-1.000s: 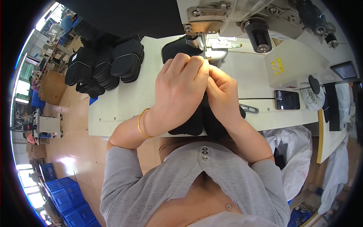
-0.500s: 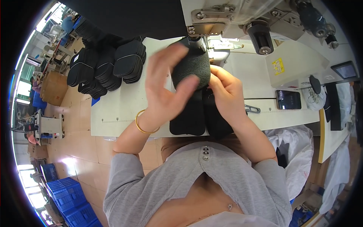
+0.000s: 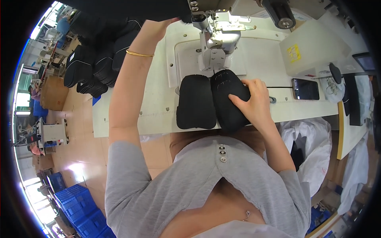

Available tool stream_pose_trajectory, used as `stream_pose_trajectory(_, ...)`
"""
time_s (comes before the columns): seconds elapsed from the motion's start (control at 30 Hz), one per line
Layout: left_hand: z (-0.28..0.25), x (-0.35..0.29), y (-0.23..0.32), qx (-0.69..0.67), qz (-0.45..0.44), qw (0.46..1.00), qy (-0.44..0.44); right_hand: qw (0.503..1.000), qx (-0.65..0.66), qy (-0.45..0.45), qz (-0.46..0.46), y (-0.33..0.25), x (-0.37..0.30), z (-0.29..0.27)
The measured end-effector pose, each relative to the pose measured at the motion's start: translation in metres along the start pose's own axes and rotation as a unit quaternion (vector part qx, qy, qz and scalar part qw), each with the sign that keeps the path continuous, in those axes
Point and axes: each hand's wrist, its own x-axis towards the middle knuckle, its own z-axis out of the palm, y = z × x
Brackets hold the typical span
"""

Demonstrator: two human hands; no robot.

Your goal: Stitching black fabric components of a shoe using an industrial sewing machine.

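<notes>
Two black, rounded fabric pads or stacks of them lie side by side at the table's front edge: a left one (image 3: pixel 196 101) and a right one (image 3: pixel 230 113) with pale stitch-like marks near its far end. My right hand (image 3: pixel 255 100) grips the right one's edge, thumb on top and fingers curled at its far right side. Stretched far forward, my left hand (image 3: pixel 158 29) is beside the sewing machine's head (image 3: pixel 200 22), at a large dark surface. Its fingers are mostly hidden there. The lit needle area (image 3: pixel 218 33) has no pad on it.
Bundles of black pads (image 3: pixel 79 69), tied with string, stand at the table's far left. On the right lie a phone (image 3: pixel 305 89) and a grey metal tool (image 3: pixel 272 100), partly covered by my hand. A white sack (image 3: pixel 313 146) hangs below; blue crates (image 3: pixel 75 202) stand on the floor.
My left hand has moved forward, away from the dark pad at the needle. That pad is out of sight. My right hand has come down onto the right-hand black pad.
</notes>
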Motion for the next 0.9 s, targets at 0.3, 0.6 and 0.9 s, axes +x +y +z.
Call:
stream_pose_trajectory(0.3, 0.017, -0.200, 0.105, 0.075, 0.044, 0.984, -0.157, 1.000, -0.018, 0.026, 0.003, 0.004, -0.006, 0.004)
stream_pose_trajectory(0.6, 0.018, -0.206, 0.125, -0.050, -0.010, 0.995, -0.084, 0.972, 0.040, 0.181, -0.144, -0.003, 0.006, -0.006)
stream_pose_trajectory(0.9, -0.004, -0.180, 0.163, -0.659, -0.286, 0.685, -0.124, 0.882, 0.471, -0.027, -0.004, -0.071, 0.043, -0.035)
